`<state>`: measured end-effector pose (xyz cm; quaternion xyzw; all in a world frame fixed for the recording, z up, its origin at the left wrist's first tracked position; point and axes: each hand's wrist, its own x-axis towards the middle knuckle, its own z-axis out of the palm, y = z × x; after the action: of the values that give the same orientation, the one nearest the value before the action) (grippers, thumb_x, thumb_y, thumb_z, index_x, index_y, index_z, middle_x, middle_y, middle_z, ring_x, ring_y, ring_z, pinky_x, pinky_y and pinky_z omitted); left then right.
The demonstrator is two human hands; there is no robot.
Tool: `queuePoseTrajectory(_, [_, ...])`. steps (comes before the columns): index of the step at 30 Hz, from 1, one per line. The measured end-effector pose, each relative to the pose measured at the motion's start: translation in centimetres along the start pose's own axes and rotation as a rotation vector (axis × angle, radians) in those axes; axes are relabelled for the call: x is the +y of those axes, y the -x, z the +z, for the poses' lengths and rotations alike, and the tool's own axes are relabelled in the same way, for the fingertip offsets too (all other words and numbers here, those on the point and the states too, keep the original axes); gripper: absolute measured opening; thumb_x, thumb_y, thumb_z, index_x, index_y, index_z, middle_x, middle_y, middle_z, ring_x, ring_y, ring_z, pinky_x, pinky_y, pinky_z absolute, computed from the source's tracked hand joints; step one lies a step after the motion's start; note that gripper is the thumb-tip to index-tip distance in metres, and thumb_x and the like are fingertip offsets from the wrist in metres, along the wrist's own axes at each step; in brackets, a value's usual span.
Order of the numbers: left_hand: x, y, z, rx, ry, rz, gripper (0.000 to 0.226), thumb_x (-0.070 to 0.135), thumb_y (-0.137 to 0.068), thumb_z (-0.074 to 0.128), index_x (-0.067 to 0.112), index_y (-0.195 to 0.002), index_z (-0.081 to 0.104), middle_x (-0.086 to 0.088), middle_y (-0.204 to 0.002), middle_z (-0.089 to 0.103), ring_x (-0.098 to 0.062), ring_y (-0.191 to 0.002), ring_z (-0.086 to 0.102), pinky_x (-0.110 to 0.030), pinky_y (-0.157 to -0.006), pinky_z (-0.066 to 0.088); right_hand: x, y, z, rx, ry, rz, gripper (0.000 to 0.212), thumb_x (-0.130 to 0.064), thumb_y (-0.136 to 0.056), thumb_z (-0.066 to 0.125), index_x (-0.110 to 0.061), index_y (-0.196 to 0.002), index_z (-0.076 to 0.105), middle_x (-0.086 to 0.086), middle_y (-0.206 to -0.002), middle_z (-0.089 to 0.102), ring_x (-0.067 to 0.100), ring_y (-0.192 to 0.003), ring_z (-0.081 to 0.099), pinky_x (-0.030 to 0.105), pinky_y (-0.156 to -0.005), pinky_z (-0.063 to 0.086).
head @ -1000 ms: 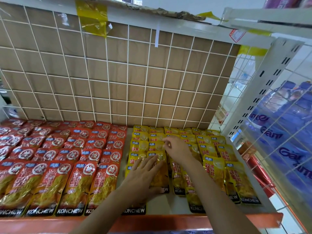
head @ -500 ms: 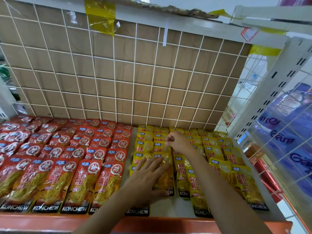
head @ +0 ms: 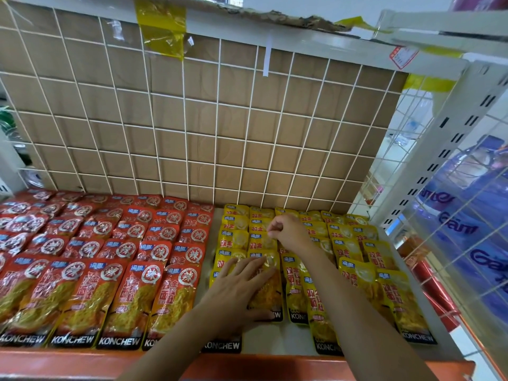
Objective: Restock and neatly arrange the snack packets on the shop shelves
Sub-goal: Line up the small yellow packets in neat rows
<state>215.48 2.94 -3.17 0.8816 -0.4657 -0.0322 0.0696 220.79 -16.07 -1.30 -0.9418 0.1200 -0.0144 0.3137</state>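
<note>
Staying on yellow packets (head: 357,270): left hand (head: 236,292) flat, right hand (head: 288,233) pinching

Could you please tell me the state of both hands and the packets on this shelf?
red packets: flat, overlapping rows, untouched.
yellow packets: flat, overlapping rows, fronts uneven.
left hand: fingers straight, pressing yellow packets.
right hand: fingers curled, pinching one farther back.

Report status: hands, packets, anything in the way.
Left hand flat on front yellow packets. Right hand pinching mid-row packet. Red packets lined alongside; nothing blocking.
</note>
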Motion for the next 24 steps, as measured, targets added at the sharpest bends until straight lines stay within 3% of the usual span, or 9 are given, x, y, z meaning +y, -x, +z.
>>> queuePoseTrajectory(4, [0.1,-0.1,0.0,0.013,-0.035,-0.009,0.086,0.080,-0.075,0.018,0.036,-0.147,0.004,0.004,-0.156,0.011,-0.016,-0.143,0.011,-0.033,-0.108,-0.008,0.0,0.3,-0.1,0.005,-0.006,-0.006,0.008,-0.015,-0.084,0.065,-0.012,-0.091,0.065,-0.002,-0.093,0.061,0.010,-0.086,0.054,0.023,-0.072,0.039])
queuePoseTrajectory(7, [0.1,0.0,0.4,-0.012,-0.009,-0.045,0.077,0.078,-0.080,0.016,0.032,-0.139,0.035,0.005,-0.136,0.051,-0.014,-0.121,0.052,-0.035,-0.101,0.028,-0.1,0.7,-0.4,0.039,-0.026,-0.026,0.009,-0.018,-0.085,0.064,-0.016,-0.093,0.062,-0.004,-0.087,0.058,0.012,-0.082,0.054,0.022,-0.064,0.038])
queuePoseTrajectory(10, [0.1,0.0,0.8,-0.002,0.007,-0.064,0.077,0.076,-0.083,0.005,0.033,-0.133,0.045,0.007,-0.128,0.058,-0.010,-0.113,0.058,-0.033,-0.094,0.043,0.0,1.6,-1.5,0.127,0.052,-0.042,0.013,-0.027,-0.087,0.060,-0.020,-0.098,0.062,-0.006,-0.092,0.060,0.013,-0.086,0.056,0.026,-0.069,0.043])
queuePoseTrajectory(18, [-0.1,-0.4,0.8,0.002,-0.042,-0.065,0.073,0.075,-0.085,0.008,0.032,-0.130,0.045,0.005,-0.127,0.059,-0.013,-0.111,0.060,-0.037,-0.090,0.047,3.5,9.0,-6.9,0.331,0.219,0.110,0.027,-0.033,-0.088,0.059,-0.021,-0.112,0.062,0.000,-0.114,0.064,0.018,-0.100,0.060,0.029,-0.080,0.045])
queuePoseTrajectory(22, [-0.1,-0.4,0.5,-0.028,-0.043,-0.074,0.072,0.074,-0.086,0.007,0.031,-0.131,0.044,0.003,-0.128,0.057,-0.016,-0.111,0.060,-0.041,-0.091,0.047,6.0,12.1,-9.0,0.242,0.329,0.288,0.048,-0.047,-0.087,0.056,-0.021,-0.127,0.053,0.004,-0.131,0.052,0.023,-0.117,0.050,0.036,-0.094,0.041])
queuePoseTrajectory(24, [0.0,-0.6,0.0,0.019,-0.044,-0.087,0.075,0.075,-0.085,0.007,0.031,-0.135,0.040,0.002,-0.135,0.051,-0.018,-0.119,0.054,-0.040,-0.100,0.038,6.9,13.0,-9.3,0.193,0.365,0.325,0.054,-0.051,-0.086,0.055,-0.021,-0.130,0.051,0.005,-0.134,0.049,0.024,-0.120,0.048,0.037,-0.097,0.039])
